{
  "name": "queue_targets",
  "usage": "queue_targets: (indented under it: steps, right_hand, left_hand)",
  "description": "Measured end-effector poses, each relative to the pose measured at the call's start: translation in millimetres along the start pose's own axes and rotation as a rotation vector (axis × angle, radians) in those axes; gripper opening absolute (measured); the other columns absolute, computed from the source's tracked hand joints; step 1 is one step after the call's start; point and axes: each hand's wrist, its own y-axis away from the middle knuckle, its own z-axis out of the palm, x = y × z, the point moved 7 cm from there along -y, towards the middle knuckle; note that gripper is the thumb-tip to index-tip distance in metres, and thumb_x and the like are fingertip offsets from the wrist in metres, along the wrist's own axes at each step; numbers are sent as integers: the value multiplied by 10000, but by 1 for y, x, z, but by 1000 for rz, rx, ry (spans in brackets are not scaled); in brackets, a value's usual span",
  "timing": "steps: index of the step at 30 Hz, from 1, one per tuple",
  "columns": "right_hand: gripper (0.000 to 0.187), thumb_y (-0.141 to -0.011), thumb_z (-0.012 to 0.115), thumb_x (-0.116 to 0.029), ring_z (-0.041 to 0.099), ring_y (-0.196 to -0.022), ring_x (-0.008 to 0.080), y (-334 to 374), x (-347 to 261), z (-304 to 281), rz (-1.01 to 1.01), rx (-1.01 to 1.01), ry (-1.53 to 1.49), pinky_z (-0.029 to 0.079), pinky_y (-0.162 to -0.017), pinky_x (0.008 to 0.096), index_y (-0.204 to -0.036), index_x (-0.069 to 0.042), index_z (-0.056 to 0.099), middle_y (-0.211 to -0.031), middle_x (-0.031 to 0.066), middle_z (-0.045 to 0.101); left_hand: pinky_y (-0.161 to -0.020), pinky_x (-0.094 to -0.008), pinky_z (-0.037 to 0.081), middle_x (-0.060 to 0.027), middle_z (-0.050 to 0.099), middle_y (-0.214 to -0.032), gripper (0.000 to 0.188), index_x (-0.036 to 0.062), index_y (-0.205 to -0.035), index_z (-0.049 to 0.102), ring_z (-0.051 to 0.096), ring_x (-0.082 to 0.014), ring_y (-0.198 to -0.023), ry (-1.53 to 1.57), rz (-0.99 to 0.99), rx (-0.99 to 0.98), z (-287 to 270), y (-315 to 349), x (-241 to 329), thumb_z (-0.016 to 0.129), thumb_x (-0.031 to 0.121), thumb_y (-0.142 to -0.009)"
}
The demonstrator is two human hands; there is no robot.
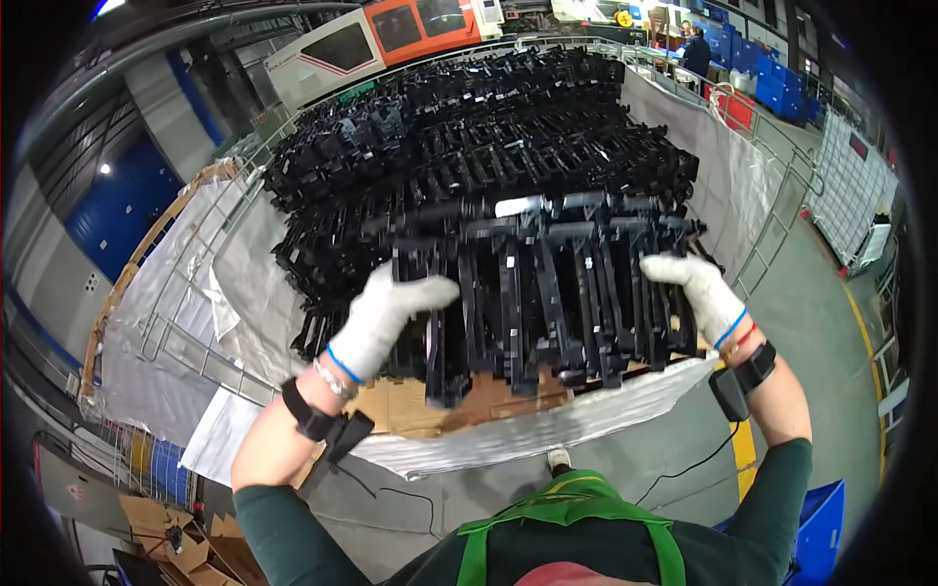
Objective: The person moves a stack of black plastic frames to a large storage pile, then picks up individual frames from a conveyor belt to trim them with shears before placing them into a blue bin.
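Green apron (pixel 576 503) nearest, black parts (pixel 513 308) between both hands (pixel 384 311) (pixel 700 291)

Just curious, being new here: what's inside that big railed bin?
Rows of black parts, with brown cardboard showing at the near side; what lies beneath them is covered.

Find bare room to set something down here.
Bare: cardboard strip between front black plastic parts and near white liner; grey floor between the liner's right side and far-right yellow line. Crowded: between left hand and right hand, and beyond them, parts packed tight.
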Motion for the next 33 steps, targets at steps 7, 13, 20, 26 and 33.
queue_targets:
  steps: [7,13,20,26,33]
  right_hand:
    - [332,-932,725,-243,770,-857,242,-72,-130,17,-120,-88,-46,654,-781,427,-1176,-18,703,-1008,123,769]
    - [370,-949,714,-336,752,-918,166,-149,-245,25,-454,-143,235,636,-832,350,-1156,-30,712,-1048,79,762]
    - [391,-919,730,-407,687,-947,86,-249,-306,7,-561,113,513,582,-828,267,-1125,-75,729,-1090,22,725]
    - [433,-881,759,-462,664,-871,90,-323,-288,9,-391,3,437,564,-784,281,-1120,-102,719,-1019,-1,702]
    - [472,-864,767,-494,665,-878,128,-377,-273,9,-237,-8,413,563,-801,307,-1120,-103,702,-1023,24,707]
  left_hand:
    - [-695,-232,466,37,715,-960,234,124,-1043,765,594,-60,-787,-94,169,21,-31,-106,121,731,287,-878]
    - [-639,-225,447,62,714,-928,240,126,-1047,769,559,-40,-682,-98,398,138,-77,-208,189,722,306,-895]
    - [-603,-237,437,65,667,-819,254,133,-1030,778,533,-54,-626,-220,418,194,-97,-309,215,732,336,-884]
    - [-569,-245,419,51,604,-722,220,156,-919,777,495,-69,-594,-190,250,146,-103,-380,178,757,366,-853]
    - [-748,-268,481,29,694,-893,211,131,-971,776,594,-95,-774,-151,186,159,-122,-433,138,753,305,-855]
